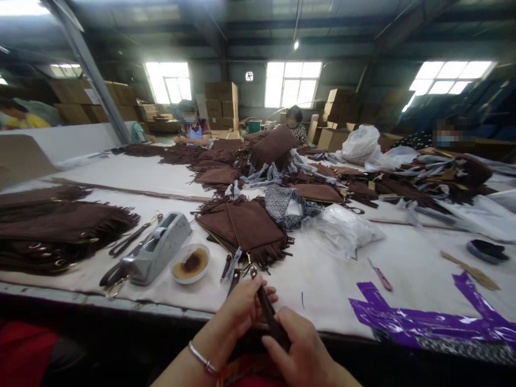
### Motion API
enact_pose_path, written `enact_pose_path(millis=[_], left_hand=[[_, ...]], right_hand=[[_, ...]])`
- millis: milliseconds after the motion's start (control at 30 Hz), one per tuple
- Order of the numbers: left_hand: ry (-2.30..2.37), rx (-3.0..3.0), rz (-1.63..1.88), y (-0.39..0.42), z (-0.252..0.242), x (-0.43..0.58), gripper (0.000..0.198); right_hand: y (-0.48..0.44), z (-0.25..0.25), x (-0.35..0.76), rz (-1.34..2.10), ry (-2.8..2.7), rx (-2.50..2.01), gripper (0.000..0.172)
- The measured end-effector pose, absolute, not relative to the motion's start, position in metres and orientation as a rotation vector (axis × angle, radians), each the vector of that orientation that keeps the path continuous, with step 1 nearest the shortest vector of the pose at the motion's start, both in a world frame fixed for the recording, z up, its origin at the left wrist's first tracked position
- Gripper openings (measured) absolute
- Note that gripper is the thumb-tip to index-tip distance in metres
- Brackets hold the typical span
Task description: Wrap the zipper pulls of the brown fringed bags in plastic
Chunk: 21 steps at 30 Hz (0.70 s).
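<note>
My left hand (pixel 244 303), with a silver bangle at the wrist, pinches the upper end of a dark brown leather strap (pixel 266 307) near its metal clasp. Lower down, the strap's other end lies between the thumb and fingers of my right hand (pixel 296 341). Just beyond my hands a brown fringed bag (pixel 245 226) rests on the white tabletop, with clasps and small tags at its near corner. To its left stand a white dish (pixel 191 263) with a brown stain and a grey tape dispenser (pixel 159 250).
Brown fringed bags (pixel 60 226) are stacked at the left. Further back lies a heap of bags (pixel 270 148) and plastic bags. Right of my hands are a pink cutter (pixel 382 277), a brush (pixel 471 269) and purple tape (pixel 427 320). Several people sit across the table.
</note>
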<state>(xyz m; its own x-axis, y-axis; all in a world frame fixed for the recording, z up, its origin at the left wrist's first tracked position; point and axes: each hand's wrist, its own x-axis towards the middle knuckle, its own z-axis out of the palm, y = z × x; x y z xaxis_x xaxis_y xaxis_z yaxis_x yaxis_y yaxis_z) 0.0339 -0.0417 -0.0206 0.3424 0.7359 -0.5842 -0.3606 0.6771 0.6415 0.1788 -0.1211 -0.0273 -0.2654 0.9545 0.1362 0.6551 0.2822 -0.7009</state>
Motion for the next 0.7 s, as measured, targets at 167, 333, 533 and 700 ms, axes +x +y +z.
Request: enact_pose_path(millis=[167,333,533,700], left_hand=[[0.986,0.372,0.961,-0.027,-0.027,0.033,0.016],[0.914,0.44,0.927,-0.031,-0.039,0.026,0.028],[0.817,0.432,0.9,-0.033,-0.04,0.019,0.041],[0.752,0.45,0.901,-0.034,-0.043,0.02,0.042]], right_hand=[[-0.122,-0.051,0.172,0.869,-2.238,-1.147,0.021],[-0.116,-0.061,0.185,0.873,-2.165,-1.21,0.023],[-0.083,-0.031,0.199,0.718,-1.849,-1.458,0.022],[-0.01,-0.01,0.231,0.504,-1.622,-1.654,0.042]])
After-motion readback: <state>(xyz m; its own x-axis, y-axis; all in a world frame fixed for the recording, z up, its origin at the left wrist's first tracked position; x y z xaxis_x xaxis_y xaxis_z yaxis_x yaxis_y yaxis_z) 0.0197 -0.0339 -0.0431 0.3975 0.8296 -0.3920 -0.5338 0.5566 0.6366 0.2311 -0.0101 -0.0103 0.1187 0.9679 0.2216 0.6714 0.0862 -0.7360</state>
